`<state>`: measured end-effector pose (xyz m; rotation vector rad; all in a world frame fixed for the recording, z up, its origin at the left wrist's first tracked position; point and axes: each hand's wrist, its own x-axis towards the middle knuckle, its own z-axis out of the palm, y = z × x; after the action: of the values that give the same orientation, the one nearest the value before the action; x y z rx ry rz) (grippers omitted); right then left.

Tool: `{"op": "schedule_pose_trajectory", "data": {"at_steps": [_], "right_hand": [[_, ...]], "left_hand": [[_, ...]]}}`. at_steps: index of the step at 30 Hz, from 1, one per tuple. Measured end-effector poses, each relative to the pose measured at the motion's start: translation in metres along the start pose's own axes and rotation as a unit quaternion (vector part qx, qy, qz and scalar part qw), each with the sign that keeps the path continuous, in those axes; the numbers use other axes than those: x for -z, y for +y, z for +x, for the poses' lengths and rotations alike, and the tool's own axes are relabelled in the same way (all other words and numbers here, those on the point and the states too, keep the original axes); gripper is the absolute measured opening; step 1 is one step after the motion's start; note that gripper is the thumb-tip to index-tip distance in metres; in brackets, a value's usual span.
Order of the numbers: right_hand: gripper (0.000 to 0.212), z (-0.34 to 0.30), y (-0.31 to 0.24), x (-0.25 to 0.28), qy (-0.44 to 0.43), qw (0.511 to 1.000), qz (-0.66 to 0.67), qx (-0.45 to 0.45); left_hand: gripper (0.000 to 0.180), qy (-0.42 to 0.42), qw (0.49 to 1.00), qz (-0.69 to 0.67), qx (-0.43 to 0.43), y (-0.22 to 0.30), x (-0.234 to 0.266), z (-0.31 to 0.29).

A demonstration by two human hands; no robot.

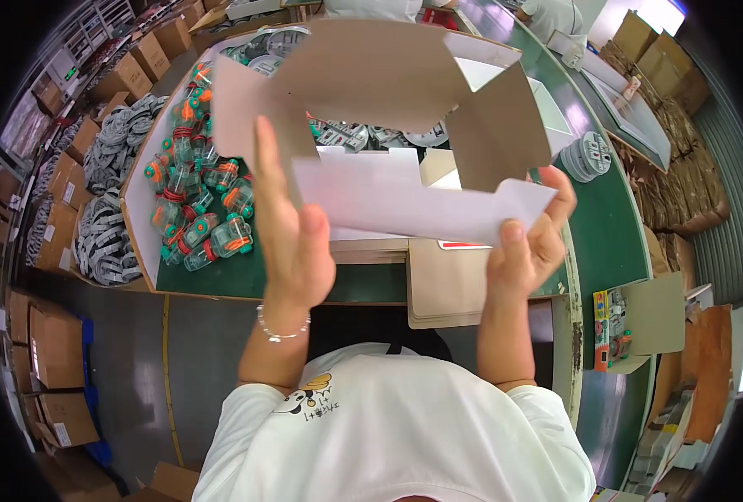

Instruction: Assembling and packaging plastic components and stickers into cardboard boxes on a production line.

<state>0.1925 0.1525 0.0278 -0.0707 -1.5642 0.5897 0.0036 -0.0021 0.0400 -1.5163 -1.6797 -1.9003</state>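
Before me I hold up a cardboard box [371, 71], unfolded into shape, with brown inner walls, raised flaps and a white front strip with a cut-out. My left hand [288, 234] lies flat along its left side, fingers stretched and thumb apart. At the right front corner, my right hand [526, 251] is closed, thumb in front, on the white flap [522, 201]. Through the box's opening, round grey-and-white parts [342, 135] show on the bench. Beneath the box, flat brown cardboard pieces [446, 289] lie at the bench's front edge.
Clear plastic bottles with green and orange parts [191, 197] heap on the left of the green bench [363, 284]. Grey coiled parts [108, 243] fill cartons farther left. A stack of round parts [586, 157] and an open packed box [618, 330] stand right. Other people work beyond.
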Motion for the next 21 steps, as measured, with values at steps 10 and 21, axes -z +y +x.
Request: {"op": "schedule_pose_trajectory", "data": {"at_steps": [10,21], "right_hand": [[0.071,-0.024,0.014,-0.011,-0.001,0.875,0.228,-0.428],[0.082,-0.012,0.004,-0.011,-0.097,0.928,0.041,-0.356]], "left_hand": [[0.059,0.051,0.996,0.045,0.063,-0.006,-0.042,-0.036],[0.056,-0.251,0.940,0.213,-0.092,0.009,-0.022,-0.025]]}}
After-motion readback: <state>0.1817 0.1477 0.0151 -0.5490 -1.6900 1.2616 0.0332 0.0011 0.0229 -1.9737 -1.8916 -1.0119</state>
